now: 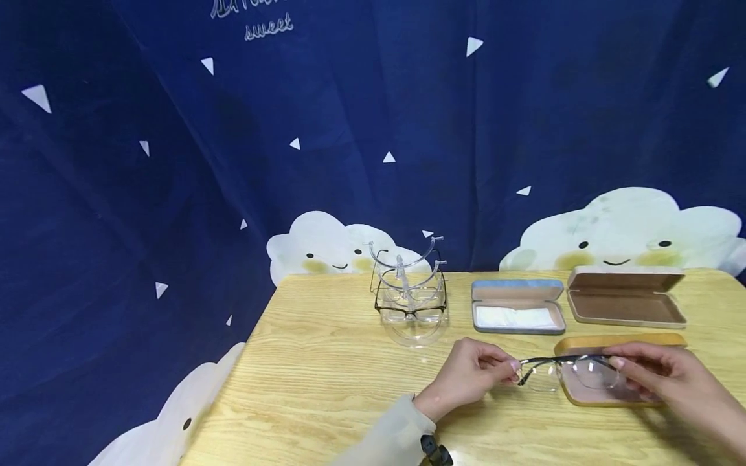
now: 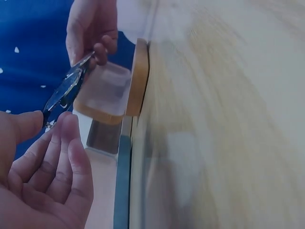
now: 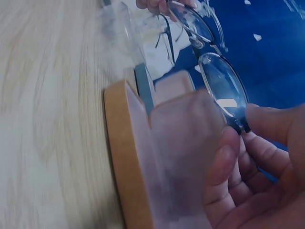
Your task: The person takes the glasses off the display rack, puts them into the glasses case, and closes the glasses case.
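Note:
A pair of dark-topped eyeglasses (image 1: pixel 561 358) with clear lenses is held up between both hands. My left hand (image 1: pixel 471 374) pinches one end of the frame between thumb and fingers. At the opposite end, my right hand (image 1: pixel 670 375) grips the other side, thumb against the corner, as the right wrist view shows. Beneath the eyeglasses lies an orange eyeglass case (image 1: pixel 612 404), opened, its pale pinkish lining facing up. In the left wrist view the eyeglasses (image 2: pixel 66 88) slant between the hands, close to the orange case (image 2: pixel 140 78).
A clear display stand (image 1: pixel 402 272) bearing eyeglasses (image 1: pixel 410 313) stands at the back of the wooden table (image 1: pixel 326 375). Right of it are an opened blue case (image 1: pixel 515 285) with a white cloth (image 1: pixel 513 317) inside, and an opened brown-lined case (image 1: pixel 626 307). A dark blue curtain (image 1: pixel 338 97) hangs behind.

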Demonstrator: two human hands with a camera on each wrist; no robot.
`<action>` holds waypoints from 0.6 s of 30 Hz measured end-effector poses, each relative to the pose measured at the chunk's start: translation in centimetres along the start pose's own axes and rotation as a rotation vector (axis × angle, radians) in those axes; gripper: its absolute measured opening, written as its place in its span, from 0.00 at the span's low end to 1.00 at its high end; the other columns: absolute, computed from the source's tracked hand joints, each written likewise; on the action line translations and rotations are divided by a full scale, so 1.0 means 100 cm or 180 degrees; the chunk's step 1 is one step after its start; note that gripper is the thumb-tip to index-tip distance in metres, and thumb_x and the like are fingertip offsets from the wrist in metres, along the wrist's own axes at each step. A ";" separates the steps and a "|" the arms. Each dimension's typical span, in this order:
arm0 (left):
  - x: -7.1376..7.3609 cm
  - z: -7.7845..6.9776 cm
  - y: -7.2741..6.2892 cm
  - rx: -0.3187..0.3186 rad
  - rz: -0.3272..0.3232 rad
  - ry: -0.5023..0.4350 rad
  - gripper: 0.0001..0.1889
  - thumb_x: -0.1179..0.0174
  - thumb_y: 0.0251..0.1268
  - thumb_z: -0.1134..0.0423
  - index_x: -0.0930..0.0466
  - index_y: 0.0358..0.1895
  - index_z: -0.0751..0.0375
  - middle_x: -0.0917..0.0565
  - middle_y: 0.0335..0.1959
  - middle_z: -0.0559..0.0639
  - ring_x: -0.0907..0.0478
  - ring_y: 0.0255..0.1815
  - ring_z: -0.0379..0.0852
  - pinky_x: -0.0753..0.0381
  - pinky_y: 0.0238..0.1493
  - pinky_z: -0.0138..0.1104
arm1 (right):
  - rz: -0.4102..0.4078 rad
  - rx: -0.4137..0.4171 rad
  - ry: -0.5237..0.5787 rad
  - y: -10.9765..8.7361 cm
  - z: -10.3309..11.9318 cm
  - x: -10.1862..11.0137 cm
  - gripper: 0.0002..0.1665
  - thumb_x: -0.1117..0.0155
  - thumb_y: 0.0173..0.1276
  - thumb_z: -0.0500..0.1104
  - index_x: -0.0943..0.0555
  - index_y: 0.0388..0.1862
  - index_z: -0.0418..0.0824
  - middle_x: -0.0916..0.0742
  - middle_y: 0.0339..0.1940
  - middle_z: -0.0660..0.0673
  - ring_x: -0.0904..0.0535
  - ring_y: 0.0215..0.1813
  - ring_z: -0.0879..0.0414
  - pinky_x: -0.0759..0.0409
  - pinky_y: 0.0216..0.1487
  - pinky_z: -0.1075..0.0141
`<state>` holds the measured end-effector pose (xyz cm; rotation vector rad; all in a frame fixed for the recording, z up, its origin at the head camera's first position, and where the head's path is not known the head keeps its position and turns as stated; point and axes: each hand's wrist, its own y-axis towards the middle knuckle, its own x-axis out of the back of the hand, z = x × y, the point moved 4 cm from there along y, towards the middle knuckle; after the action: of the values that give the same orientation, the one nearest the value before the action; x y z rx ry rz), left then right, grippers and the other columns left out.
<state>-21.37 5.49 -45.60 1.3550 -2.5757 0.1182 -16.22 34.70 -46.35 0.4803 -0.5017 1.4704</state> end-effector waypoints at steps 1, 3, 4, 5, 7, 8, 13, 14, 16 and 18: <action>-0.003 0.000 0.002 0.0002 0.0007 0.0007 0.10 0.34 0.73 0.62 0.09 0.43 0.67 0.07 0.32 0.58 0.07 0.33 0.51 0.09 0.36 0.33 | 0.0035 -0.0090 -0.0032 0.001 -0.003 0.002 0.16 0.40 0.81 0.42 0.15 0.52 0.29 0.16 0.27 0.55 0.23 0.26 0.61 0.23 0.24 0.66; -0.009 0.001 0.007 0.0020 0.0004 0.0023 0.10 0.33 0.73 0.62 0.08 0.42 0.66 0.07 0.31 0.57 0.08 0.32 0.49 0.09 0.35 0.32 | 0.0119 -0.0248 -0.0105 0.003 -0.009 0.007 0.20 0.42 0.82 0.42 0.17 0.55 0.25 0.16 0.27 0.55 0.24 0.27 0.62 0.22 0.25 0.67; -0.012 0.001 0.009 0.0027 0.0004 0.0024 0.09 0.33 0.72 0.62 0.08 0.42 0.65 0.07 0.31 0.57 0.08 0.31 0.48 0.10 0.34 0.31 | 0.0162 -0.0337 -0.0122 0.005 -0.012 0.010 0.21 0.43 0.83 0.43 0.18 0.56 0.23 0.16 0.28 0.55 0.24 0.28 0.63 0.21 0.27 0.67; -0.015 0.002 0.012 0.0035 -0.0006 0.0050 0.09 0.33 0.72 0.61 0.08 0.42 0.65 0.07 0.31 0.56 0.08 0.30 0.46 0.10 0.33 0.30 | 0.0195 -0.0397 -0.0093 0.005 -0.015 0.013 0.20 0.43 0.83 0.42 0.17 0.56 0.25 0.16 0.29 0.55 0.24 0.28 0.63 0.21 0.27 0.67; -0.021 0.003 0.018 0.0051 -0.0009 0.0113 0.09 0.33 0.72 0.61 0.08 0.42 0.64 0.07 0.31 0.55 0.08 0.29 0.42 0.11 0.32 0.28 | 0.0240 -0.0400 -0.0011 0.006 -0.024 0.018 0.14 0.44 0.83 0.40 0.13 0.52 0.38 0.16 0.28 0.55 0.24 0.28 0.62 0.21 0.27 0.66; -0.024 0.004 0.021 0.0057 -0.0014 0.0137 0.09 0.32 0.72 0.61 0.08 0.42 0.63 0.07 0.30 0.54 0.09 0.28 0.40 0.12 0.31 0.27 | 0.0248 -0.0362 0.0068 0.005 -0.029 0.021 0.13 0.44 0.82 0.39 0.11 0.49 0.46 0.16 0.27 0.54 0.24 0.27 0.61 0.21 0.25 0.66; -0.038 0.004 0.031 0.0012 -0.0008 0.0339 0.09 0.32 0.72 0.60 0.07 0.40 0.62 0.07 0.28 0.52 0.12 0.24 0.31 0.19 0.24 0.22 | 0.0157 -0.0279 0.0412 0.005 -0.050 0.030 0.32 0.44 0.81 0.34 0.20 0.35 0.79 0.18 0.23 0.54 0.27 0.23 0.57 0.30 0.19 0.62; -0.040 0.003 0.033 -0.0006 -0.0013 0.0377 0.09 0.32 0.72 0.60 0.07 0.40 0.62 0.07 0.28 0.51 0.13 0.23 0.30 0.21 0.22 0.22 | 0.0142 -0.0317 0.0417 0.006 -0.054 0.031 0.33 0.44 0.82 0.35 0.21 0.34 0.80 0.18 0.22 0.53 0.27 0.22 0.57 0.31 0.19 0.62; -0.043 0.002 0.035 -0.0020 -0.0009 0.0432 0.09 0.32 0.72 0.60 0.07 0.39 0.61 0.07 0.27 0.50 0.14 0.22 0.28 0.25 0.20 0.21 | 0.0125 -0.0424 0.0393 0.007 -0.059 0.033 0.34 0.45 0.82 0.36 0.22 0.33 0.81 0.19 0.22 0.53 0.28 0.22 0.57 0.31 0.19 0.62; -0.047 -0.001 0.036 0.0033 -0.0023 0.0495 0.08 0.31 0.71 0.59 0.06 0.38 0.59 0.07 0.26 0.48 0.15 0.21 0.26 0.29 0.17 0.22 | 0.0110 -0.0500 0.0276 0.009 -0.062 0.035 0.34 0.46 0.83 0.36 0.25 0.31 0.82 0.20 0.21 0.52 0.29 0.21 0.58 0.30 0.19 0.63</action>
<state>-21.80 11.33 -46.51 1.3039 -2.4446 0.2270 -16.80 41.23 -49.28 0.2839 -0.5541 1.4652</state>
